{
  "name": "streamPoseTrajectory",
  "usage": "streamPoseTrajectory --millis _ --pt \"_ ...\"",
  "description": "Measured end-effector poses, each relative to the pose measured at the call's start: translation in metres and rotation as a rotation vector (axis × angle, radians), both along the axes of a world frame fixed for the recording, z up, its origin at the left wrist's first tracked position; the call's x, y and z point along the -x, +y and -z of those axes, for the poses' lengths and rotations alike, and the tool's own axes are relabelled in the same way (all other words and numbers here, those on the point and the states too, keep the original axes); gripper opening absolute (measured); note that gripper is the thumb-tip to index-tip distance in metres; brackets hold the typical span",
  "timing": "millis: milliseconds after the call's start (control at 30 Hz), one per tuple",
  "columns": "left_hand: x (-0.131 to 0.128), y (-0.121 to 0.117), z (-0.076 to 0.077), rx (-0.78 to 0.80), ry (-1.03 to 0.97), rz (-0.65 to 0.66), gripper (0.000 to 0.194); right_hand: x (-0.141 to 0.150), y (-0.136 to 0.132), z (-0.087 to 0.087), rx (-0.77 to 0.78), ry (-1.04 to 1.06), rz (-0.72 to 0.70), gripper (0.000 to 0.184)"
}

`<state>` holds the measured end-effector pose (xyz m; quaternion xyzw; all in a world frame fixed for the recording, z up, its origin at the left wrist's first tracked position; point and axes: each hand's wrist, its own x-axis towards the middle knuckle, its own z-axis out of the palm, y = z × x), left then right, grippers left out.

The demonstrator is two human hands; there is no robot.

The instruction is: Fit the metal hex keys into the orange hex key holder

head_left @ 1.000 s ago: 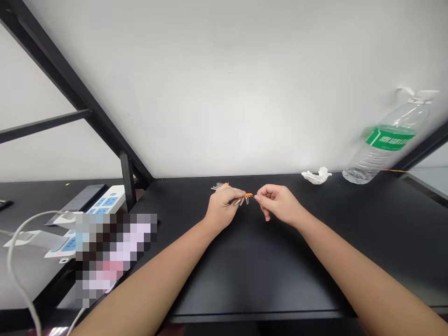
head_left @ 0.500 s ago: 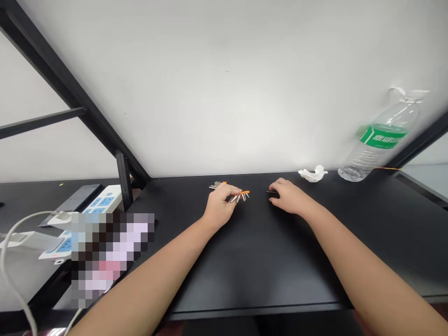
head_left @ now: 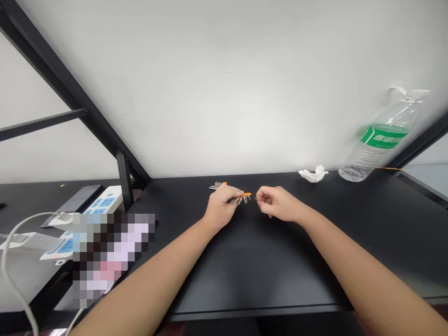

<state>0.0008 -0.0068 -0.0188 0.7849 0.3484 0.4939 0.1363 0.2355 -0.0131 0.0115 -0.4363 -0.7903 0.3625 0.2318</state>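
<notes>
My left hand (head_left: 222,203) is closed around an orange holder (head_left: 247,194). Several silver rods that look like hex keys (head_left: 241,200) stick out of it on the right, and more rods show beyond my fingers at the upper left. The middle of the holder is hidden by my hand. Just to the right, my right hand (head_left: 275,202) is closed in a pinch on a thin metal rod (head_left: 255,199), probably a small hex key. Only its tip shows, close to the holder's right end but apart from it.
A crumpled white tissue (head_left: 313,174) lies at the back of the black table (head_left: 259,275). Behind it to the right stands a clear bottle with a green label (head_left: 384,136). Left are white power strips (head_left: 105,201), a cable (head_left: 7,261) and a black frame (head_left: 123,179).
My right hand has moved left, toward the holder, and its fingers have curled in closer with the thin rod. My left hand with the holder has hardly moved.
</notes>
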Motion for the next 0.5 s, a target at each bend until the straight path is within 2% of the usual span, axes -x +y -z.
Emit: streamPoseTrajectory --millis 67,233,500 --pt "-0.0005 0.0 0.0001 -0.009 0.009 -0.004 0.007 0.0049 -0.002 0.0016 0.004 0.08 0.029 0.006" --pt "-0.0016 -0.0003 0.0011 -0.034 -0.001 0.028 0.008 0.0098 -0.0014 0.0062 -0.085 0.089 0.063 0.008" --pt "-0.0013 -0.0028 -0.0004 -0.022 -0.002 0.034 0.009 0.0078 -0.0066 -0.0018 -0.193 0.071 0.072 0.003"
